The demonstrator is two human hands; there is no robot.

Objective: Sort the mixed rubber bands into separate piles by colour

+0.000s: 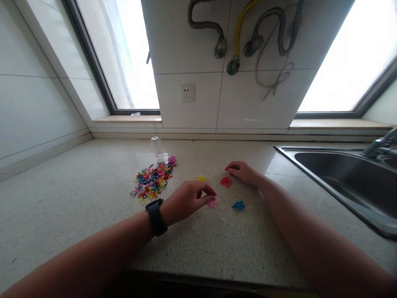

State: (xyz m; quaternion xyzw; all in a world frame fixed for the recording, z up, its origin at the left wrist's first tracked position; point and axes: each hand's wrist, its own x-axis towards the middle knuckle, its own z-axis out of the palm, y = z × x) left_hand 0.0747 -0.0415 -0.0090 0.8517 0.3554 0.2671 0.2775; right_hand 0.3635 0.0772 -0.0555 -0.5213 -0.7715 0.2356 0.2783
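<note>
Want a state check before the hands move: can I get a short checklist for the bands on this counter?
1. Colour piles separate: ok; yellow pile, red pile, pink pile and blue pile lie apart.
2. Mixed bands away from those piles: ok, off to the left.
3. Left hand away from pink pile: not ok, right at it.
4. Right hand empty: cannot tell, too small.
</note>
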